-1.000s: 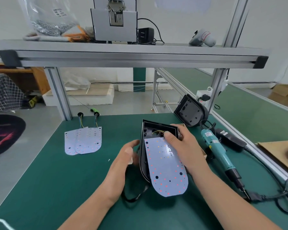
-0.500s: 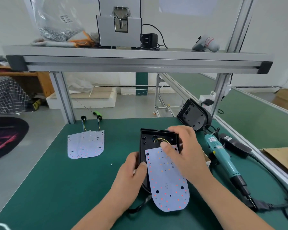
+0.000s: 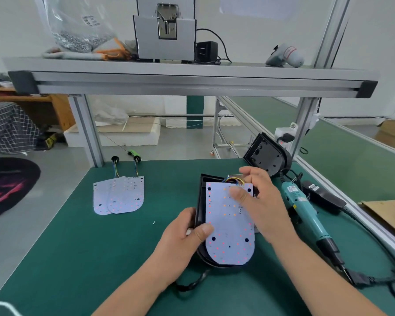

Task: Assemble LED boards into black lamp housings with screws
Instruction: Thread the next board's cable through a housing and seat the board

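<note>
On the green tabletop (image 3: 78,247), just in front of the person, a black lamp housing (image 3: 200,201) lies open side up with its rounded end at six o'clock. A white LED board (image 3: 228,224) dotted with red and orange lies over the opening and covers nearly all of it. The left hand (image 3: 187,242) grips the housing's side at eight o'clock, its fingers wrapped around the outer wall and the thumb pressed on the board's edge. The right hand (image 3: 260,201) comes in from three o'clock. Its thumb is flat on the board's face near the twelve o'clock end, and its other fingers curl over the far right corner. They are blurred, so I cannot tell whether they touch the coloured wires (image 3: 234,179) looping out there. At ten o'clock from the housing, well apart, two spare boards (image 3: 119,197) overlap each other, their leads running to the far edge. At one o'clock a second housing (image 3: 267,156) stands tilted on its edge. A teal electric screwdriver (image 3: 306,213) lies at three o'clock, its cable trailing toward five. On the aluminium shelf (image 3: 192,76) overhead sits a clear bag (image 3: 78,30) of small metal parts.
</note>
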